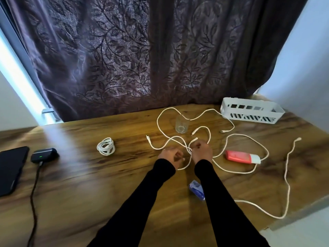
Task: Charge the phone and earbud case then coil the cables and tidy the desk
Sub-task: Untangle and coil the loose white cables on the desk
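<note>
You are holding a loose white cable (179,139) in both hands near the middle of the worktop (89,184). Your left hand (170,155) is curling its fingers around one stretch of it, and your right hand (203,150) is closing on another stretch just beside it, with a plug end sticking up by the right fingers. The rest of that cable is looping away from you across the wood, tangling with more white cable that is running past a clear glass (181,124) and out to the right.

A red and white power bank (243,157) is lying to the right of your hands with a white cable plugged into its white end. A small blue packet (196,189) is lying beside your right sleeve. To the left, a coiled white cable (106,146) is lying well apart from your hands. Farther left, a dark earbud case (44,155) is showing a green light with a dark cable (33,193) plugged into it, just beside a black phone (11,168) at the edge. A white slotted basket (251,111) is sitting at the far right corner, in front of a dark leaf-patterned curtain (142,50).
</note>
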